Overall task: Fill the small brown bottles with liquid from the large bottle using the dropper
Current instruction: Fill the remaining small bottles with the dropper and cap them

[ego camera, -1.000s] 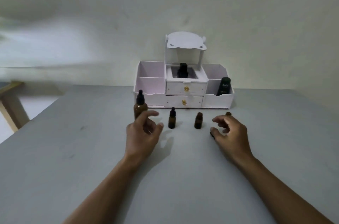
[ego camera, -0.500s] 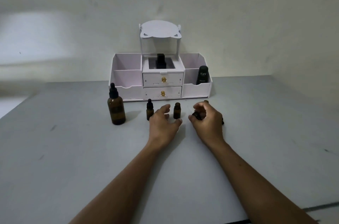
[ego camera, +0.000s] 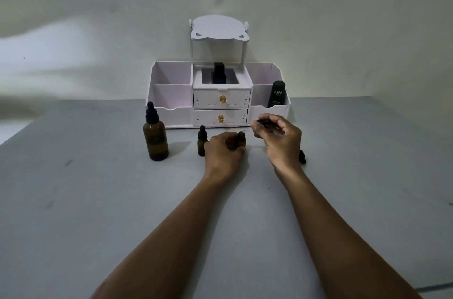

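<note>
Head view: the left hand (ego camera: 224,153) wraps round a small brown bottle (ego camera: 241,140) standing mid-frame; the right hand (ego camera: 279,138) pinches a black cap (ego camera: 262,122) just up and right of it; the large bottle (ego camera: 155,138) stands upright, left of both hands, nearer the left one; I count one large bottle and two small ones; the other small bottle (ego camera: 202,143) is capped.
</note>
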